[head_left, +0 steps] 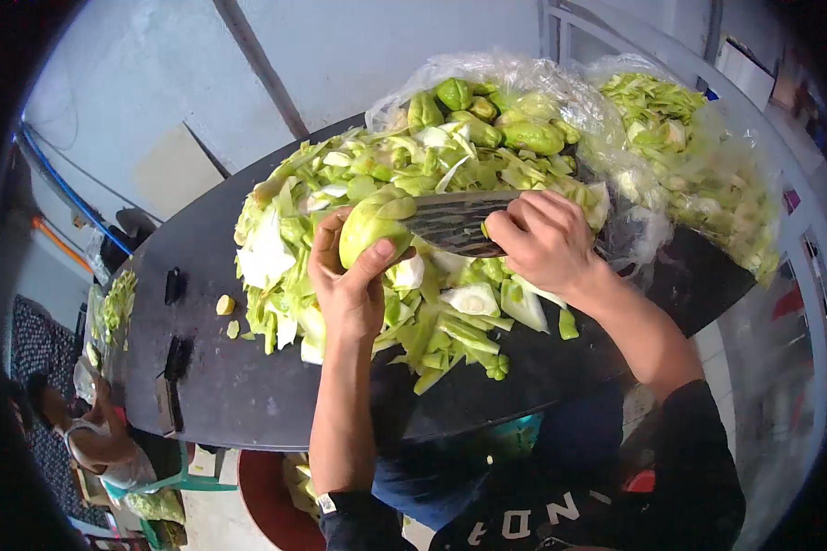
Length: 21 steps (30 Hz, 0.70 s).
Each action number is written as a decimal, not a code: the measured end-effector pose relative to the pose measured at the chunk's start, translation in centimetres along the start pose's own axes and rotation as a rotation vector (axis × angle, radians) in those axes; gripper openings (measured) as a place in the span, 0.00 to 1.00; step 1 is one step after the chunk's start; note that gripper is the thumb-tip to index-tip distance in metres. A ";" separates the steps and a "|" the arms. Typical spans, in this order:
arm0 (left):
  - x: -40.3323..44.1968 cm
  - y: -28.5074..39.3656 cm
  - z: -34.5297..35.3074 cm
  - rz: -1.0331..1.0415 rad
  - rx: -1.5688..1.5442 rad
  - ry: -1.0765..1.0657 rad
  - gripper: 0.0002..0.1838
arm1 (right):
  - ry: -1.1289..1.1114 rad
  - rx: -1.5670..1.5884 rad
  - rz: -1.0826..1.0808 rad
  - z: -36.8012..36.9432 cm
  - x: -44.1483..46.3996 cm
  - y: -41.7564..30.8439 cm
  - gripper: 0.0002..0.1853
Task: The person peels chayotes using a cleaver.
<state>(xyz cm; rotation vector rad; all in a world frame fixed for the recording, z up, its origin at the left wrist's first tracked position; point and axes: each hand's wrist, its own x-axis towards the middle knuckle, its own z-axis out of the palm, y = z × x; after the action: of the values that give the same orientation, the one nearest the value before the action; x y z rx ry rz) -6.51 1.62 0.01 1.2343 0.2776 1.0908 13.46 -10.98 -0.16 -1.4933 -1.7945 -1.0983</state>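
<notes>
A pale green chayote (369, 229) is held up in my left hand (347, 266), the thumb on its near side and the fingers around its left. My right hand (549, 241) is closed round the handle of a wide knife (459, 223), whose blade points left and meets the chayote's right side. Beneath both hands spreads a large heap of cut green pieces and peelings (312, 184) on the dark table. Whole chayotes (533, 136) lie in an open clear plastic bag behind the heap.
Another clear bag (652, 110) of cut pieces stands at the right of the dark table (239, 386). Small black objects (173, 286) lie on its left side. A red tub (271, 500) is below the near edge. Another person (106, 436) sits at lower left.
</notes>
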 end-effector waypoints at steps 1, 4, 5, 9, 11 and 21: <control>-0.1 0.3 -0.1 -0.022 -0.022 -0.017 0.32 | 0.007 0.001 -0.008 -0.2 0.0 0.0 0.06; 0.0 -0.6 -0.8 -0.015 -0.003 -0.033 0.32 | -0.004 0.028 -0.060 -0.8 0.1 -0.1 0.06; -0.5 -0.2 0.5 -0.055 -0.127 -0.040 0.30 | 0.021 0.067 -0.073 -0.8 0.3 -0.5 0.07; -0.9 -1.0 0.3 -0.098 -0.112 -0.016 0.31 | -0.049 0.040 0.107 1.3 -0.2 0.8 0.04; -0.4 -0.7 -0.2 -0.098 -0.188 -0.096 0.31 | -0.114 0.004 0.224 1.8 -0.8 2.7 0.06; -0.4 -3.6 0.1 -0.040 -0.340 -0.055 0.39 | 0.077 0.143 0.108 -1.1 0.7 -1.3 0.06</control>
<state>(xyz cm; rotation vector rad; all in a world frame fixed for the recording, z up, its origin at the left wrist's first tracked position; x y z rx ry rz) -4.73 1.49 -3.18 0.9493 0.0694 1.0198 11.91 -11.65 0.62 -1.4257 -1.6824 -0.9413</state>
